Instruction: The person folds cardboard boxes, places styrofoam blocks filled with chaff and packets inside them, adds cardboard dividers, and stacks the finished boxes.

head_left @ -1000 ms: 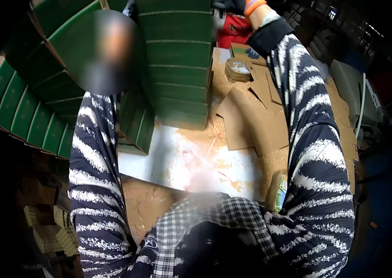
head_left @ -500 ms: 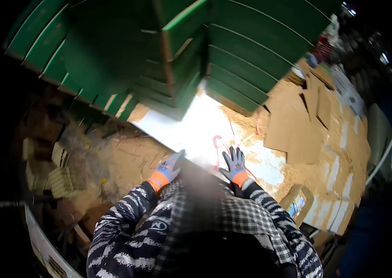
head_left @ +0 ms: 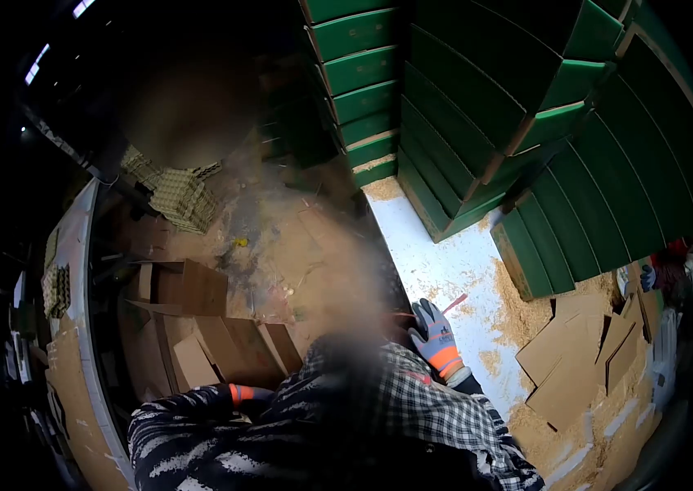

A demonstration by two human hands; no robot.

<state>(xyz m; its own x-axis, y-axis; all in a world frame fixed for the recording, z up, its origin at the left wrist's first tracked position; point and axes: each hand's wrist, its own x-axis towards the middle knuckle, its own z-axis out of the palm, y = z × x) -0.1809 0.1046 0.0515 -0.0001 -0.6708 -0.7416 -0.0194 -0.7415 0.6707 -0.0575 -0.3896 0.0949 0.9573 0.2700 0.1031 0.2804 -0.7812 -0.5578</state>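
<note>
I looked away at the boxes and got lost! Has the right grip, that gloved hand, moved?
Yes, downward. The right grip was raised high by the green stack; now it is low, at the white tabletop's edge.

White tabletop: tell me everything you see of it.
The white tabletop is flat and brightly lit, its left edge straight. Tan crumbs cover parts of it. Stacked green boxes stand on it, and a red strip lies near the edge by the gloved right hand. Whether the hand touches it, and its exact material, I cannot tell.
</note>
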